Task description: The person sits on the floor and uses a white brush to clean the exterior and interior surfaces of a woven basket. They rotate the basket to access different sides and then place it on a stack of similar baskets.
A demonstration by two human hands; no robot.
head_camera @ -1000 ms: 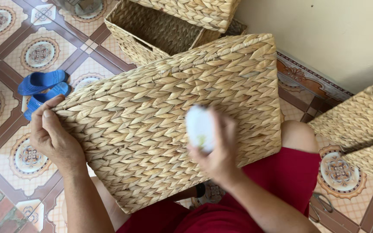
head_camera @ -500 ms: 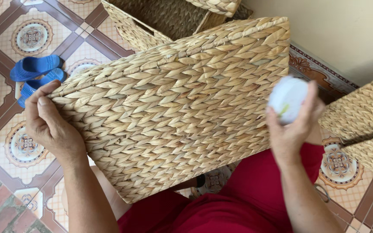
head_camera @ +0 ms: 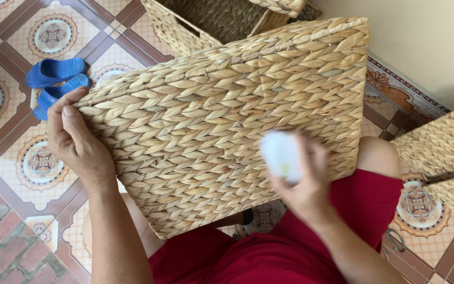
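While balanced on the lap mid-frame, woven basket [head_camera: 227, 126] held only by left hand [head_camera: 77, 144], fingers hooked over its edge; could tip. Right hand [head_camera: 303, 184], fingers curled around blurred white lump [head_camera: 281, 155], may snag weave.

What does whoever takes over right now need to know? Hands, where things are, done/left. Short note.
Left hand: grips the left edge of the woven basket, steadying it on the lap.
Right hand: holds a small white object against the basket's lower right face; it is blurred, so I cannot tell what it is.
Basket: lies with one broad woven side facing up across the red-clothed knees.
Around: a second open basket behind it, more woven baskets at right, blue sandals on the tiled floor.
Done/left: no visible mark on the weave, so progress cannot be judged from this view.
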